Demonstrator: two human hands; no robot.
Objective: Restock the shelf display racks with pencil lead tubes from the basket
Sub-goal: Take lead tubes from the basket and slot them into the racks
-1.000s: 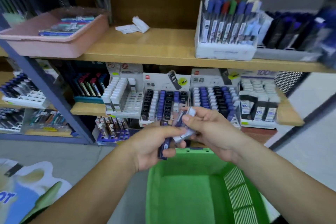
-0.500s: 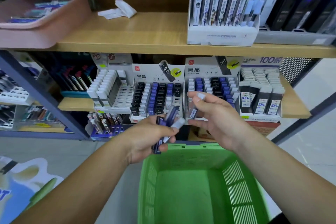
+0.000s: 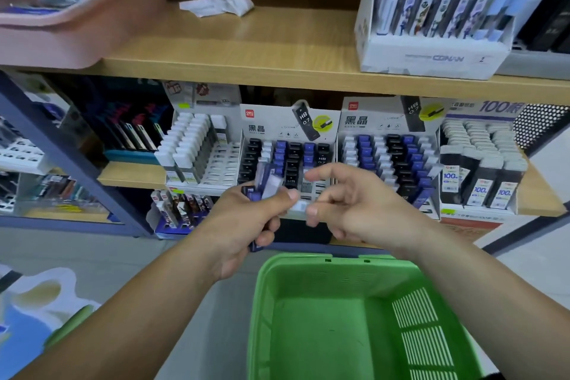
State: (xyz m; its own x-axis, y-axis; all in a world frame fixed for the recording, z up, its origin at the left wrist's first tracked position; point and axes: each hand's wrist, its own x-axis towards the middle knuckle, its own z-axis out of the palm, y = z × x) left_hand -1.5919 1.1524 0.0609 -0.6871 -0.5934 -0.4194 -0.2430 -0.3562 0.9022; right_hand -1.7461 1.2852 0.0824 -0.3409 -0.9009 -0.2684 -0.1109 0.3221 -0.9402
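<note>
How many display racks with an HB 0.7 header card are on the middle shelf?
2. The left rack stands behind the left hand, which hides some of its front rows. The right rack stands beside it, behind the right hand. Others may be out of view.

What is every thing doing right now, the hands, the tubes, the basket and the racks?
left hand: grips a bunch of lead tubes
right hand: open, fingers spread, reaching toward the tubes
lead tubes: bunched together, sticking up out of the left hand
green basket: empty in the part that shows
middle rack: partly filled, some front slots empty
right rack: nearly full
</note>
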